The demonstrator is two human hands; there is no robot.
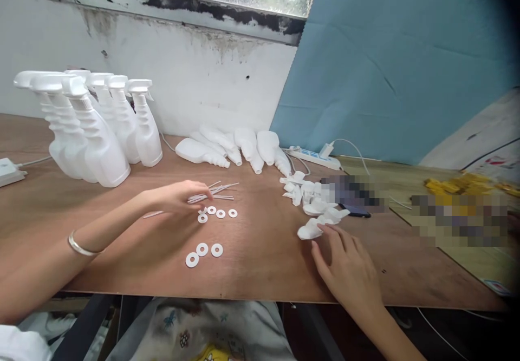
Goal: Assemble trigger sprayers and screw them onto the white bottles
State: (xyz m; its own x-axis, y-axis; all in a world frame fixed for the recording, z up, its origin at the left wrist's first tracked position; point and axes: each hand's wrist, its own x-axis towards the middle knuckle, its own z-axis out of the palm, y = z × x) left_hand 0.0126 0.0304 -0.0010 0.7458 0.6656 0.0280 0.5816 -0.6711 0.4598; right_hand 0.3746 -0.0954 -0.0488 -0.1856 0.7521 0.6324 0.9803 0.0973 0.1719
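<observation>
- Centrally, the left hand lies palm down on the brown plywood table, its fingers reaching onto a loose bundle of thin clear plastic dip tubes; whether the fingertips pinch one I cannot tell.
- Just below the tubes lie flat white ring washers in a row, with three more washers nearer the table edge.
- Off to the side, the right hand rests with its fingers loosely spread, its fingertips touching a white moulded trigger spray head at the near end of a pile of spray heads.
- Behind, capped glossy white spray bottles stand upright, and uncapped bottles lie on their sides by a white power strip.
</observation>
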